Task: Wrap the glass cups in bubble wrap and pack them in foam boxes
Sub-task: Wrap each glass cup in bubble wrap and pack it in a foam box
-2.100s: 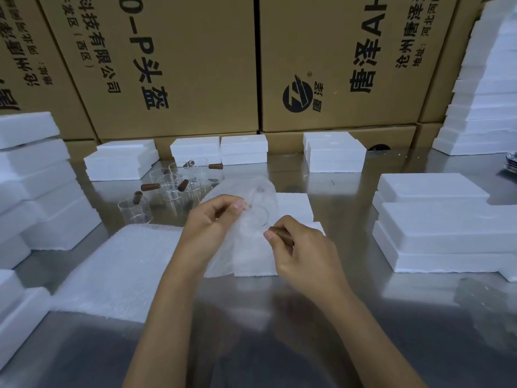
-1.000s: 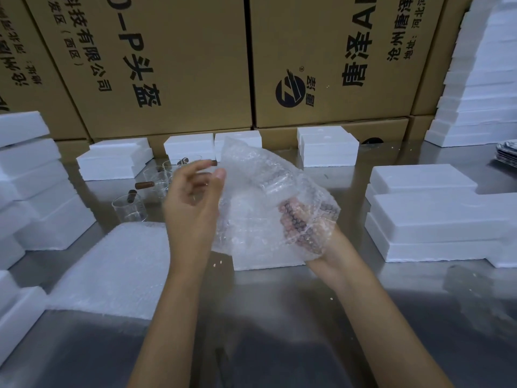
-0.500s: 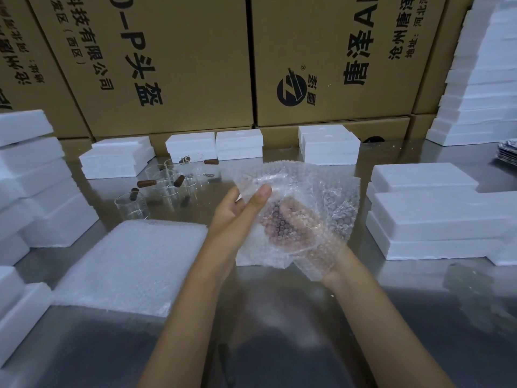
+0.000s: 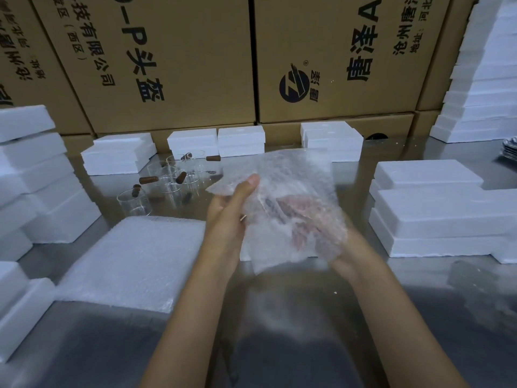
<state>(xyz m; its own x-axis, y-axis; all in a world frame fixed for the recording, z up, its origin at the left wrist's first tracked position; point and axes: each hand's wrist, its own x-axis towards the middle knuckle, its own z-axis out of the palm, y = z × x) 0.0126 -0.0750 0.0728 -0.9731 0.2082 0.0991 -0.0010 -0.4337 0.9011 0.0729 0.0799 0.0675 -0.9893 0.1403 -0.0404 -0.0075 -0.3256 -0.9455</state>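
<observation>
- Two hands are holding one sheet of bubble wrap (image 4: 293, 186) in the air above the steel table (image 4: 307, 317), in the middle of the view.
- The left hand (image 4: 229, 217) is lying against the sheet's left side, its fingers (image 4: 246, 189) straight and together, pressing on the wrap near a folded corner.
- The right hand (image 4: 310, 222) is sitting under the wrap and showing through it only as a blur; its fingers are seeming to curl round a bundle inside, though whether a glass cup is in there I cannot tell.
- Several bare glass cups (image 4: 170, 180) with brown handles are standing in a cluster on the table, behind and to the left of the hands, well apart from them.
- One flat stack of bubble wrap sheets (image 4: 134, 259) is lying on the table just beside the left forearm.
- Many white foam boxes (image 4: 436, 217) are sitting around: a low pile to the right, taller piles at the far left and far right, and a row along the back.
- Large cardboard cartons (image 4: 195, 57) printed with black characters are standing behind the row of foam boxes.
</observation>
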